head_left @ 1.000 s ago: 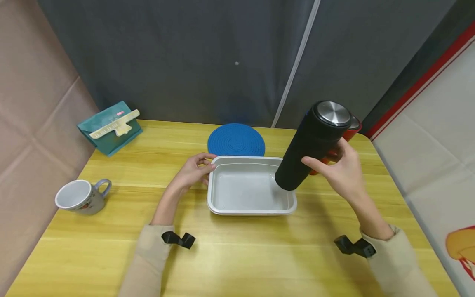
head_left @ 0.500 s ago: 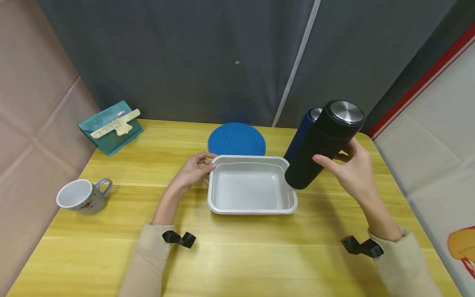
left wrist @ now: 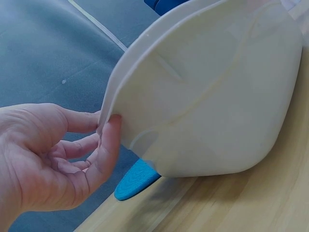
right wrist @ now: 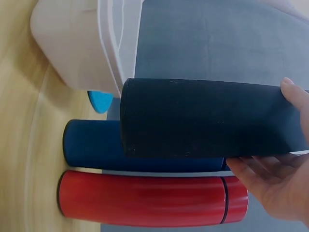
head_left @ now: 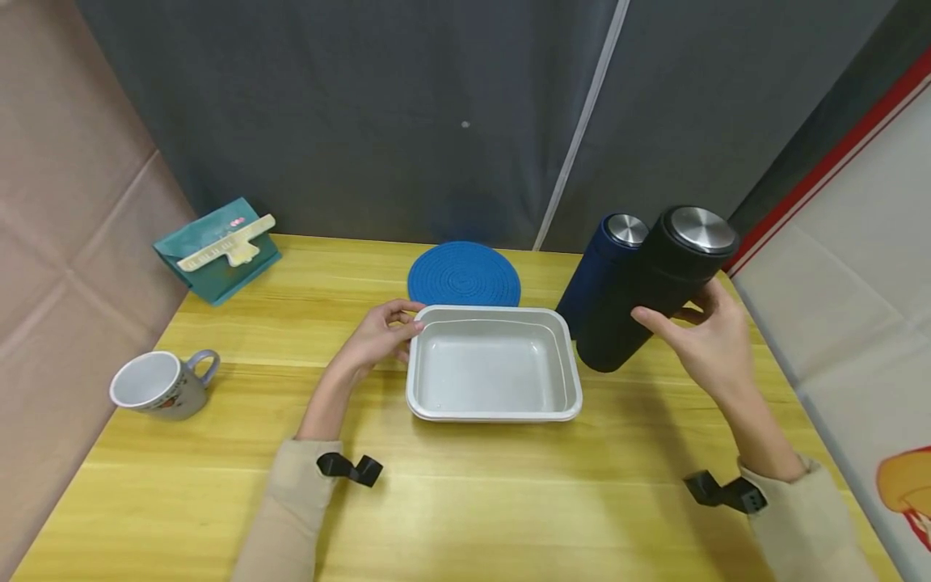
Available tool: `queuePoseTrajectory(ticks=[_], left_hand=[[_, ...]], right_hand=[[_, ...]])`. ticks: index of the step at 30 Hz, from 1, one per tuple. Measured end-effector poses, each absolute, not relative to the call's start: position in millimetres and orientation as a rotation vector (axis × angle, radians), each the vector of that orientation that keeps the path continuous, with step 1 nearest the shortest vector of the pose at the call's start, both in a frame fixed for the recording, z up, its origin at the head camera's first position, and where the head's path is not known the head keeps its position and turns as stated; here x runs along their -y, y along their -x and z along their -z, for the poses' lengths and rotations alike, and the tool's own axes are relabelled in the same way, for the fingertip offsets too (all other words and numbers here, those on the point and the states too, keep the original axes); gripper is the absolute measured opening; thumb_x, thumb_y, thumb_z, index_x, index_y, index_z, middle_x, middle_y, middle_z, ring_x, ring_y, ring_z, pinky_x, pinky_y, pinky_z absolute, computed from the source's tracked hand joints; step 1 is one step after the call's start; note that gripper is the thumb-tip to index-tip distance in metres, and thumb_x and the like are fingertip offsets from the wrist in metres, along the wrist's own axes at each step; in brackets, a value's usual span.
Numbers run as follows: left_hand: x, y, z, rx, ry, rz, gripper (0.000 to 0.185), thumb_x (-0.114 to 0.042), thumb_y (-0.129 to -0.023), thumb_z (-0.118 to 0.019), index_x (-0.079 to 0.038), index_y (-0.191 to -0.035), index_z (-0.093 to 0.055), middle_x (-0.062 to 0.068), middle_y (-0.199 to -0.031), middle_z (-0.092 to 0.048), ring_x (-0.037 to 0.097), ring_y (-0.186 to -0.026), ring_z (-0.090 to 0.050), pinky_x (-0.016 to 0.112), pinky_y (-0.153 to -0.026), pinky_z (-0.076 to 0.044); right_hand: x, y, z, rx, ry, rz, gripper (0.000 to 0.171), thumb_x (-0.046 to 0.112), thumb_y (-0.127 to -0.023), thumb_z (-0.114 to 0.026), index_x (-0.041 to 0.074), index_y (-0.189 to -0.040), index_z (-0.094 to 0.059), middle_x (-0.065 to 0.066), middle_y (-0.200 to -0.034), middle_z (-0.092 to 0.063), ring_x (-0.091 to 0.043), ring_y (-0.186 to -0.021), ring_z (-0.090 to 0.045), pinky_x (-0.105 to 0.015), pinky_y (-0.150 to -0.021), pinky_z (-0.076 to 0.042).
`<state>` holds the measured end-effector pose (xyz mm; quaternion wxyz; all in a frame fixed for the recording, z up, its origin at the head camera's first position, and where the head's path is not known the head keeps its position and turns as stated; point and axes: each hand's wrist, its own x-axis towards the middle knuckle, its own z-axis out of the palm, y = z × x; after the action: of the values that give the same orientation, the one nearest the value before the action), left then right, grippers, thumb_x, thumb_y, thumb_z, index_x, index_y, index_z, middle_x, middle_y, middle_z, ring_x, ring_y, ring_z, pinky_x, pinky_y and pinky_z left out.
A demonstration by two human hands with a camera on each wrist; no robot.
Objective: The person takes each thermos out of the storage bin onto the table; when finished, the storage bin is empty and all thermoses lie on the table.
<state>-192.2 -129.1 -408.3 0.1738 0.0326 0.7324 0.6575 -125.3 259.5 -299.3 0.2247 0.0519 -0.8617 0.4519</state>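
The black flask (head_left: 653, 289), a matte cylinder with a brushed steel cap, is hanging tilted above the table's right rear part, just right of the white tray (head_left: 492, 408), with the right hand (head_left: 709, 339) wrapping its fingers and thumb around the middle of the barrel. The left hand (head_left: 378, 333) is pinching the tray's left rim between thumb and fingertips (left wrist: 112, 126). The tray is a smooth, glossy, round-cornered rectangle. Beside the black flask are standing a blue flask (head_left: 604, 267) and a red flask (right wrist: 145, 198). A second ago the black flask was hanging over the tray's right end; it is now clearing the rim, uncovering the blue one.
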Motion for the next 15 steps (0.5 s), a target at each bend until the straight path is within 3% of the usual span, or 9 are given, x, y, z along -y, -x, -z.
queuePoseTrajectory(ticks=[15], left_hand=[[128, 191, 407, -2.087, -0.089, -1.876, 0.033, -0.009, -0.095, -0.061, -0.002, -0.127, -0.055, 0.019, -0.106, -0.054, 0.023, -0.076, -0.061, 0.039, -0.059, -0.059]], right_hand=[[-278, 128, 320, 2.396, -0.06, -1.227, 0.05, 0.005, -0.075, -0.082, 0.003, -0.12, -0.06, 0.011, -0.099, -0.06, -0.002, -0.091, -0.059, -0.008, -0.072, -0.049]])
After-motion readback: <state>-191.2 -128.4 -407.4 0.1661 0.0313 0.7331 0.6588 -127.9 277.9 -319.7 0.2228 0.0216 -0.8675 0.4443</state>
